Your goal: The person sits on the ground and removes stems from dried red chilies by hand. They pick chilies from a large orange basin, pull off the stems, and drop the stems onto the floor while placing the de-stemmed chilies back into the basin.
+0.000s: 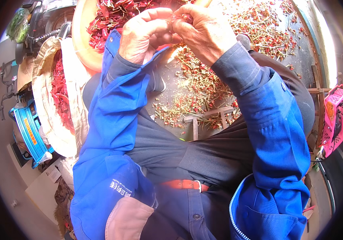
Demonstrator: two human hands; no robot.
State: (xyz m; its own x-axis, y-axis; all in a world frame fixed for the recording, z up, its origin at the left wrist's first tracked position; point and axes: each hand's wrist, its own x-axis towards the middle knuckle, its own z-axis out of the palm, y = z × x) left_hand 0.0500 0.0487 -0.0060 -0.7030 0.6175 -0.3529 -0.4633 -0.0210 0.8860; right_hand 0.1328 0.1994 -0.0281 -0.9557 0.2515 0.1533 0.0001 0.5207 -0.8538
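A dried red chili pepper is pinched between the thumb and fingers of my right hand. My left hand meets it at the fingertips, thumb and forefinger closed at the pepper's end; whether a stem is between them is too small to tell. Behind and left of my hands, an orange plastic basin holds many dried red chilies. Cut-off stems and red bits lie scattered on the grey floor below my hands and to the right.
A pale woven sack of red chilies stands open at my left, beside a blue plastic item. A wooden frame piece lies between my legs. A pink plastic basket is at the far right. A wheeled vehicle stands at the upper left.
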